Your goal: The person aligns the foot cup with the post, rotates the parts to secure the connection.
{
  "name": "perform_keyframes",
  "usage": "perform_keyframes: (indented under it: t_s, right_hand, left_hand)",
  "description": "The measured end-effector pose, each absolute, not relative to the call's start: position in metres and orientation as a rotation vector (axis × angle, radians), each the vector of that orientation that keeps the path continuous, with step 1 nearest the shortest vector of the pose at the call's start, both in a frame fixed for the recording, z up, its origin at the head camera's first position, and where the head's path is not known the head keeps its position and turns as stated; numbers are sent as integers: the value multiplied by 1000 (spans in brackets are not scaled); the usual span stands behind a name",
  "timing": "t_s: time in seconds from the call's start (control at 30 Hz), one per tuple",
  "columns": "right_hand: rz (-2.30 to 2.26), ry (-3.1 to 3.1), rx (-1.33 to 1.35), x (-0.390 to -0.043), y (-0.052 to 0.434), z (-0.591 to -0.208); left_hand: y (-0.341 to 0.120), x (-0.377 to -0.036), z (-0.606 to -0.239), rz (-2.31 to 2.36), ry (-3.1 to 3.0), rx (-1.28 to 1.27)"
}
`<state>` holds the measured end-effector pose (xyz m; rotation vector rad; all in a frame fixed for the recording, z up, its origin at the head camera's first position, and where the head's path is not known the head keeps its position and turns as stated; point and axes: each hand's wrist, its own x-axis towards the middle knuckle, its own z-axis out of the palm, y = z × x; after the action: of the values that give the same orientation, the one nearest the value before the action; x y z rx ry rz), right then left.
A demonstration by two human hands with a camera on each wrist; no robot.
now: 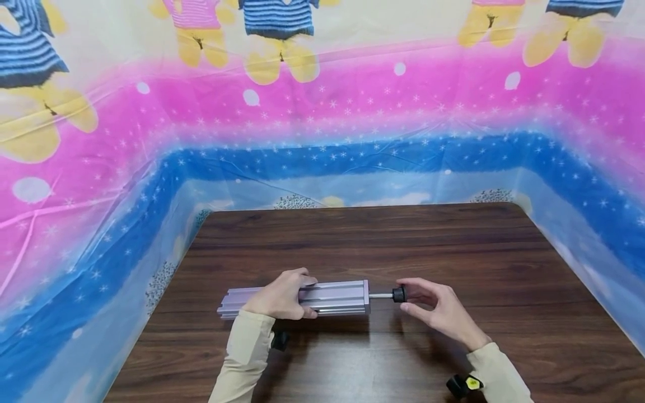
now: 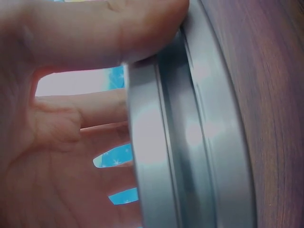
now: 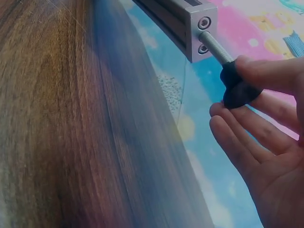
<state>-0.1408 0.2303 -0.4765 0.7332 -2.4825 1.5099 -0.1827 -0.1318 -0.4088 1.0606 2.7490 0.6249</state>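
Note:
A silver grooved aluminium profile (image 1: 337, 298) lies lengthwise across the table in the head view. My left hand (image 1: 282, 295) grips it near its middle, thumb on the near side and fingers over the far side. The left wrist view shows the thumb on the profile's grooved face (image 2: 152, 123). From the end plate (image 3: 194, 33), which carries two socket screws, a threaded rod (image 1: 381, 295) sticks out with a black knob (image 1: 399, 294) on its tip. My right hand (image 1: 443, 310) pinches that knob between thumb and fingers; in the right wrist view the knob (image 3: 240, 90) looks lobed.
Dark wood-grain table (image 1: 353, 240) stands under both hands. A printed cloth (image 1: 322, 162) with bears and snowflakes hangs around its back and sides. Black wrist devices (image 1: 457, 386) sit at the sleeves.

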Motion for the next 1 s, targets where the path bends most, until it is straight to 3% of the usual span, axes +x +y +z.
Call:
perform_keyframes:
  t_s: [0.5, 1.0]
  right_hand:
    - [1648, -2661, 520, -141, 229, -475]
    - [1619, -2544, 625, -137, 228, -479]
  left_hand:
    - [-131, -182, -409, 601, 2761, 1067]
    - [-134, -180, -410, 611, 2778, 1007]
